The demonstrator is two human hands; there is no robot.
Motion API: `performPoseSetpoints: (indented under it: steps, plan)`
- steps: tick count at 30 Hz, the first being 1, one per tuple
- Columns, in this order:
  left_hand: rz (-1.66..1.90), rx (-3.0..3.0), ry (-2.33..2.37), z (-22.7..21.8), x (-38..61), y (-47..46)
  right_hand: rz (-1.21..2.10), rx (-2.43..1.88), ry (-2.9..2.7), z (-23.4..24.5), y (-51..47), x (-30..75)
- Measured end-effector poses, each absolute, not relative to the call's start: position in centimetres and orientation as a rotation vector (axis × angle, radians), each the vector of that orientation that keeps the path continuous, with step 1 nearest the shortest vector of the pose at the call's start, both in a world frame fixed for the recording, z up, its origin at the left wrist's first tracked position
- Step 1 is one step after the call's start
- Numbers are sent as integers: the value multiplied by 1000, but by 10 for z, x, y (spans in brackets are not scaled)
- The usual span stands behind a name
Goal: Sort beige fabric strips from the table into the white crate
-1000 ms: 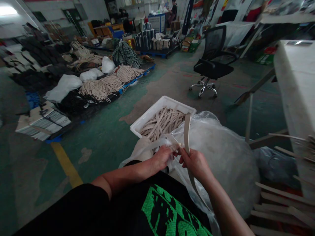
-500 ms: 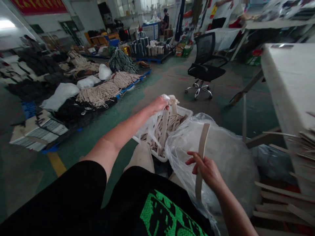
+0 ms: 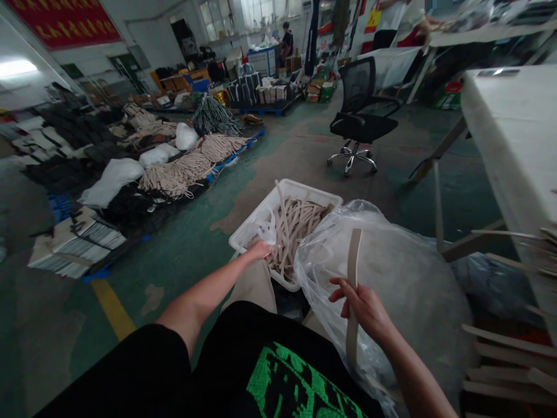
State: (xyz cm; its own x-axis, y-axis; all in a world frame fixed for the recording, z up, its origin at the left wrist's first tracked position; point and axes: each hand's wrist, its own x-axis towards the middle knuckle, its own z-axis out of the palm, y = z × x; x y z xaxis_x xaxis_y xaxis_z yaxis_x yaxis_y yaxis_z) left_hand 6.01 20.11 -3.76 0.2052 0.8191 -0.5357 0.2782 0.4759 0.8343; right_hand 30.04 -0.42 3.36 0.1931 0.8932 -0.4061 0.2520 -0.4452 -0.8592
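A beige flat strap (image 3: 354,255) stands nearly upright in my right hand (image 3: 364,302), pinched between thumb and fingers, in front of a big clear plastic bag (image 3: 404,278). My left hand (image 3: 260,249) is low at the near left side of a white plastic basket (image 3: 243,235). Its fingers look curled and are partly hidden, close to crumpled white plastic (image 3: 266,227). What they grip cannot be made out. Many loose beige straps (image 3: 300,223) fill the basket in a tangle, one with its end poking up past the far rim.
To the right stands a white-topped table (image 3: 513,128), with more straps (image 3: 513,371) jutting out below it. A black office chair (image 3: 365,125) is ahead. Bundled cords (image 3: 178,171) and stacked goods lie on pallets at left. A person (image 3: 287,42) is far back.
My left hand has dropped from above the basket's far side to its near left edge, and the strap that hung by it now lies in the basket. The right hand still holds its strap.
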Motion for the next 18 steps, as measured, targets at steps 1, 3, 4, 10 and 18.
performPoseSetpoints:
  steps: [1,3,4,10,18]
  plan:
    - [484,1053,1395,-45,53,192,1284,-1819,-1065,33,-4,300]
    - [477,1012,1439,-49,45,177,1325,-1789,-1038,31,-2,299]
    - [492,979,1417,-47,44,171,1349,-1758,-1019,30,0,298]
    - [631,849,890,5,71,127,1464,-1495,-874,32,18,280]
    - [503,850,780,26,96,71,1552,-1409,-714,45,44,256]
